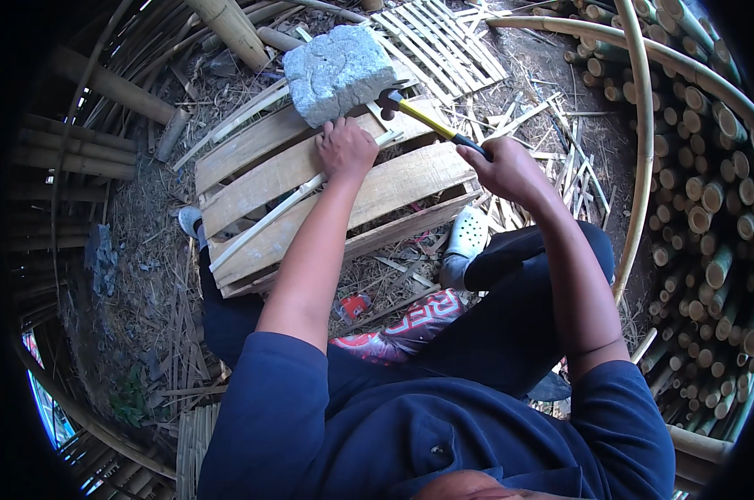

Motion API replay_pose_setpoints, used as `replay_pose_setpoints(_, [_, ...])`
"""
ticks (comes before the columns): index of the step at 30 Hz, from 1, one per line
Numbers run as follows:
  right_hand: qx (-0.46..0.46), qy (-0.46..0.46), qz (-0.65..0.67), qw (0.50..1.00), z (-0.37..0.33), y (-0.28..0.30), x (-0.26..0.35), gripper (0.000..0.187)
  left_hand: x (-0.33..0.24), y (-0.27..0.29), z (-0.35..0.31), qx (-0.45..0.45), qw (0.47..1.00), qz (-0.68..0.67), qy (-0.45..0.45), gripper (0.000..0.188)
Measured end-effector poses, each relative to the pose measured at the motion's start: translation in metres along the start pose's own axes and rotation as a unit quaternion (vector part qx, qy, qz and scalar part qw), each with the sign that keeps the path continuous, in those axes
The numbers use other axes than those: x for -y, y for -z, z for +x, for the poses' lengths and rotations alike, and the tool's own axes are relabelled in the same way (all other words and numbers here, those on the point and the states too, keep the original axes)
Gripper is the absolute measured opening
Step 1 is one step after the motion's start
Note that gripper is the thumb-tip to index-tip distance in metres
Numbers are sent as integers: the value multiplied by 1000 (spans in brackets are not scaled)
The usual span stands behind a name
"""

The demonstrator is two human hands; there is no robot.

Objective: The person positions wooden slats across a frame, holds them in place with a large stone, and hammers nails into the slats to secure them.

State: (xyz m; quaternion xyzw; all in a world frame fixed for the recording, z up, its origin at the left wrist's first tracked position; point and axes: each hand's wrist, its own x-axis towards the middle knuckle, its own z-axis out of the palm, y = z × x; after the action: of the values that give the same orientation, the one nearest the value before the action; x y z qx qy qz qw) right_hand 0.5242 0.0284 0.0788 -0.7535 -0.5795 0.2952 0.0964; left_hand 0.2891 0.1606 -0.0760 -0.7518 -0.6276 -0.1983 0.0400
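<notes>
So the right hand (508,172) was wrapped firmly round the dark lower end of a yellow-and-black-handled hammer with a dark metal head (427,119), just right of centre in the upper half of the frame. Gripping it that far from the head probably gave the most leverage for a swing.

The left hand (346,150) was back-up near upper centre, fingers bunched by the lower edge of a chunky, rough grey stone block (335,71). A long, thin, pale strip of wood or bamboo (269,218) ran beneath that hand, so I'd guess the hand was there to steady it. Honestly can't tell if the fingers were pinching anything, since the back of the hand blocked the view.

The block sat on the far side of a low, pale platform of wide wooden planks (419,177), and my read is that its weight helped keep stuff put.

As for direction, the hammer's long axis ran diagonally, handle end toward the lower right, head toward the upper left, just beside the block's lower right corner. The strip slanted the other way, lower left up to upper right, roughly crossing the hammer's line.
</notes>
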Motion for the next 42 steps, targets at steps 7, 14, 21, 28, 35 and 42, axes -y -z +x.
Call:
replay_pose_setpoints(7, [-58, 27, -81, 995, -5, -34, 6, 60, 0, 4, 1, -14, 1000, 4, -10, 17])
replay_pose_setpoints(14, [-64, 66, 97, 991, 11, -44, -15, 45, 2, 4, 2, -23, 1000, 1, -2, 19])
replay_pose_setpoints(21, [-28, 55, 27, 998, 18, -22, 17, 63, 4, 3, 3, -3, 1000, -13, 3, 21])
replay_pose_setpoints(28, [-19, 25, -55, 998, 11, -25, 15, 63, -1, 3, 1, -98, 994, -51, -7, 17])
replay_pose_setpoints(35, [3, 6, -47, 999, 6, -22, 20, 65, 13, -10, 1, -44, 983, -172, -55, 23])
replay_pose_setpoints(42, [8, 5, -79, 997, 5, -21, 25, 66, 15, -12, 3, -17, 970, -218, -108, 37])
